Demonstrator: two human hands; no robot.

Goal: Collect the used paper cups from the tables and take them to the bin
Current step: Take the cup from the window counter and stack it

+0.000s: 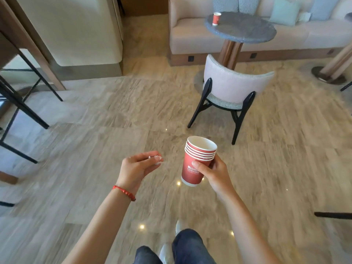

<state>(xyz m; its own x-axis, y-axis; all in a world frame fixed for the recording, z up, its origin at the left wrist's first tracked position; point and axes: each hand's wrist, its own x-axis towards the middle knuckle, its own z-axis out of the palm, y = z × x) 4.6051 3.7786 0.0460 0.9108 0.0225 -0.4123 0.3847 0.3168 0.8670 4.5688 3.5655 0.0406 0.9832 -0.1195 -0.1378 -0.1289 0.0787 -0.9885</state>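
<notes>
My right hand (pixel 215 171) grips a stack of several nested red paper cups (pixel 194 162) with white rims, held upright over the floor. My left hand (pixel 138 167) is beside it, fingers curled around a small crumpled white scrap (pixel 157 159). One more red paper cup (pixel 216 18) stands near the left edge of a round grey table (pixel 245 28) farther ahead, in front of a beige sofa.
A pale upholstered chair (pixel 231 88) with black legs stands between me and the round table. Black-legged furniture (pixel 21 103) lines the left side. Another table base (pixel 328 73) is at the far right. Marble floor (pixel 114 111) stretches ahead.
</notes>
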